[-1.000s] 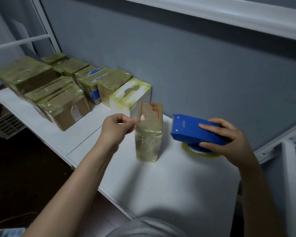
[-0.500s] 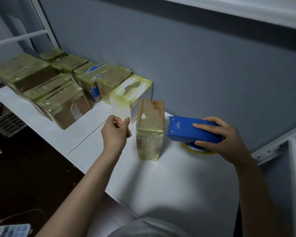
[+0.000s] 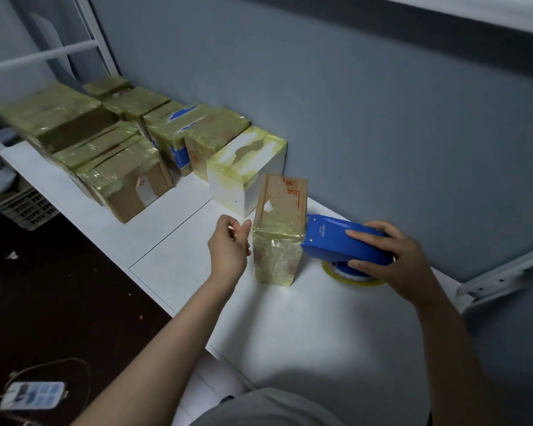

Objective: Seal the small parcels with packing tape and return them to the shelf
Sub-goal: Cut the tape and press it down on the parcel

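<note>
at the far left a row of taped parcels (image 3: 120, 167) sits on the white desk (image 3: 290, 333) against the grey wall. most are shiny with yellowish tape, so they look finished and put away. the last in the row is a white parcel (image 3: 243, 179), taped over its top.

next comes the left hand (image 3: 230, 250), just beside the left edge of the small parcel (image 3: 276, 256). its fingers are loosely curled, thumb and forefinger close together, and nothing can be seen between them, though clear tape would be hard to spot. whether a fingertip touches the card cannot be told.

the small parcel stands upright on the desk, apart from the row and near its right end. its lower half is wrapped in glossy tape. the upper half is bare brown card with a torn white patch and some red print.

the front edge of the blue tape dispenser (image 3: 342, 241) touches the parcel's right side about where the taped band ends. a tape roll (image 3: 356, 280) shows beneath it. the right hand (image 3: 394, 259) grips the dispenser, fingers curled over the top and thumb underneath.

by the look of it, this parcel is about half sealed. the upper part and top need tape, then it has to join the row.
</note>
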